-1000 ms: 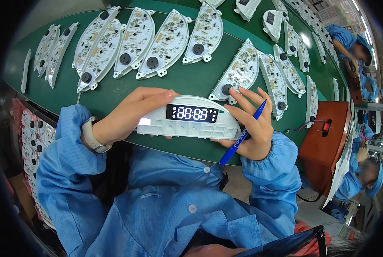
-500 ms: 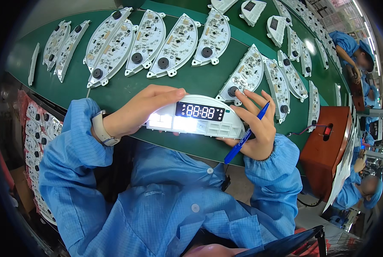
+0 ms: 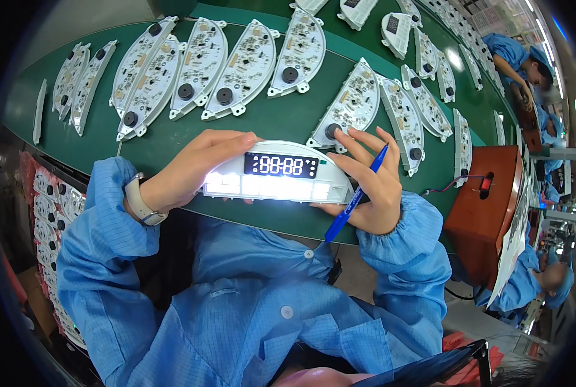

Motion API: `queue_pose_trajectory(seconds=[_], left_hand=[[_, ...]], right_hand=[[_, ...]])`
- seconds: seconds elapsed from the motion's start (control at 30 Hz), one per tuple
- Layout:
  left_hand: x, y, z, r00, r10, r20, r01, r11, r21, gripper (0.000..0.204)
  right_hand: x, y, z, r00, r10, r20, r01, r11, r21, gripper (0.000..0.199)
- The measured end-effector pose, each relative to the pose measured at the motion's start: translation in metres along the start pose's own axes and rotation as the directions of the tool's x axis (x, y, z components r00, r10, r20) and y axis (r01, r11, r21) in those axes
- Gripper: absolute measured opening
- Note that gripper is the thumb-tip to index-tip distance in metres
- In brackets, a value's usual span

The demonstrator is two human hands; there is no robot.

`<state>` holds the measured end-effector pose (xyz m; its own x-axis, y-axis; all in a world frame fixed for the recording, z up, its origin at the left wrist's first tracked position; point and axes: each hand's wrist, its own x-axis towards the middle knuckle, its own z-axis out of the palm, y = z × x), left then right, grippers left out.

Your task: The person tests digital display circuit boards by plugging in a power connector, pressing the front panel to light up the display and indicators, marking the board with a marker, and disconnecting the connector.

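Note:
Between my hands I hold a white half-moon display module, its straight edge toward me. A black window in it shows white segment digits, and bright white panels glow below. My left hand grips the left end, thumb along the top edge. My right hand is closed around the right end, with a blue marker pen slanting between its fingers. Just beyond my right fingertips lies a circuit board module with a round black buzzer; whether they touch it I cannot tell.
Several similar modules lie in a row on the green table. More stand at the right and on a far strip. A reddish-brown box with a red switch and wire stands right. Stacked boards fill the left. Co-workers sit at right.
More of the module's lower panels are lit now, with the glow spread to the right end. The whole view has shifted slightly, while both hands keep their grip.

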<state>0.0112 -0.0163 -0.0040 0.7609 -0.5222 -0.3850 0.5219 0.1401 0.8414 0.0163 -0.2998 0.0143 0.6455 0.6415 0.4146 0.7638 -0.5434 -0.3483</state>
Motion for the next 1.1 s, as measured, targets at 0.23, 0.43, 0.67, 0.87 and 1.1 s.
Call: queue_pose_trajectory(seconds=[0.23, 0.43, 0.67, 0.87, 1.1], left_hand=[[0.0009, 0.0014, 0.0065, 0.999, 0.027, -0.023, -0.028, 0.999, -0.034, 0.042], [-0.0004, 0.0017, 0.0074, 0.999, 0.019, -0.05, -0.02, 0.999, -0.034, 0.042], [-0.0004, 0.0009, 0.0062, 0.998, 0.013, -0.06, -0.014, 1.0, -0.01, 0.045], [-0.0012, 0.0009, 0.0056, 0.999, 0.009, -0.053, -0.01, 1.0, -0.022, 0.044], [0.0007, -0.0022, 0.0063, 0.994, 0.001, -0.111, -0.001, 1.0, 0.004, 0.049]], right_hand=[[-0.0014, 0.0017, -0.0003, 1.0, 0.01, -0.005, -0.01, 1.0, 0.001, 0.057], [-0.0036, 0.0033, 0.0026, 0.999, -0.006, -0.035, 0.007, 1.0, 0.017, 0.056], [-0.0047, 0.0036, 0.0029, 0.999, 0.006, -0.044, -0.005, 1.0, 0.023, 0.057], [-0.0043, 0.0031, 0.003, 0.999, 0.009, -0.04, -0.008, 1.0, 0.024, 0.057], [-0.0049, 0.0047, 0.0036, 0.999, 0.007, -0.037, -0.005, 1.0, 0.029, 0.058]])
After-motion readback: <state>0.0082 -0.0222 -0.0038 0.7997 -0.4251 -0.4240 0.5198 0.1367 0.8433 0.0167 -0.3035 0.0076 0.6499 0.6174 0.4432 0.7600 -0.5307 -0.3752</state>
